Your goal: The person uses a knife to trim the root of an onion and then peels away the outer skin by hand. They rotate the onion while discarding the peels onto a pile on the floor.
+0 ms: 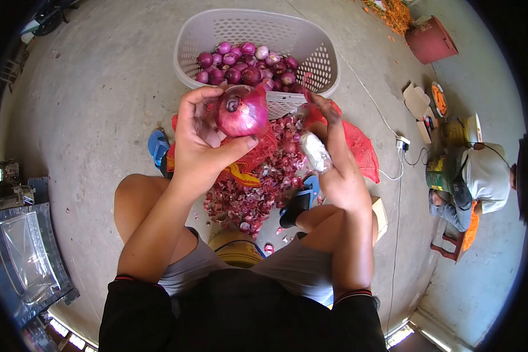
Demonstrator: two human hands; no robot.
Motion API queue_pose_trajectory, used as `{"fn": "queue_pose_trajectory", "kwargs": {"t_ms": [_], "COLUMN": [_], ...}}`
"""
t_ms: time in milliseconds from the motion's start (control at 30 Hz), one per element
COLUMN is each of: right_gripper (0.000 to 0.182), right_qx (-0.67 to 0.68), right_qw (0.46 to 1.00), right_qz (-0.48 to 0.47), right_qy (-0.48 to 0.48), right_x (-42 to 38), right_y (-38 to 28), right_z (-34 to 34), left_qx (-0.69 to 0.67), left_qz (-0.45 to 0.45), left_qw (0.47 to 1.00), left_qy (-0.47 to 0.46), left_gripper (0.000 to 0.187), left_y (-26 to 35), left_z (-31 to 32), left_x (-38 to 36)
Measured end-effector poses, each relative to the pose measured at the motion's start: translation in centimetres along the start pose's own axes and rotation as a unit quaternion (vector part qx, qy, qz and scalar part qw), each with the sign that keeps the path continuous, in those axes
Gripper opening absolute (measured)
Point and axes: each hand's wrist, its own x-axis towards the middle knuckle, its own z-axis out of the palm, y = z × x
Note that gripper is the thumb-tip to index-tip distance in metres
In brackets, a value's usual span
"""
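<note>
My left hand (196, 132) is closed around a large red onion (243, 112), its thumb below and fingers on the far left side. Loose papery skin stands up at the onion's upper right. My right hand (337, 149) is to the right of the onion, apart from it, with its fingers stretched away from the thumb. A white wrapping (315, 151) covers what looks like the right thumb. I see nothing held between those fingers, though they are partly edge-on. Beyond both hands, a grey plastic basket (185, 53) holds several red onions (251, 75).
Onion skins (240, 205) lie heaped between my feet, beside red mesh sacking (361, 146). A yellow bucket (237, 246) is beneath me. At right, a person (487, 176) sits low near a power socket (402, 142) with cords. A red bucket (433, 41) lies by the wall.
</note>
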Motion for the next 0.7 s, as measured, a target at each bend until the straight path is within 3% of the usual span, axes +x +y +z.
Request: {"fn": "queue_pose_trajectory", "kwargs": {"t_ms": [100,167,300,700], "right_gripper": [0.06,0.061,0.059,0.053], "right_qx": [0.033,-0.041,-0.041,0.03], "right_qw": [0.996,0.988,0.984,0.994], "right_qz": [-0.073,-0.145,-0.164,-0.103], "right_qy": [0.026,0.046,0.055,0.034], "right_x": [-0.1,0.2,0.5,0.5], "right_y": [0.0,0.6,0.7,0.9], "right_z": [1.6,2.3,2.8,3.4], "left_qx": [0.0,-0.008,-0.007,0.003], "left_qz": [0.002,-0.007,-0.01,-0.001], "left_qw": [1.0,1.0,1.0,1.0], "left_qy": [-0.02,-0.018,-0.014,-0.017], "left_gripper": [0.07,0.07,0.07,0.07], "left_y": [-0.2,-0.2,-0.4,-0.8], "left_z": [0.4,0.5,0.7,0.8], "left_x": [-0.1,-0.4,-0.5,-0.8]}}
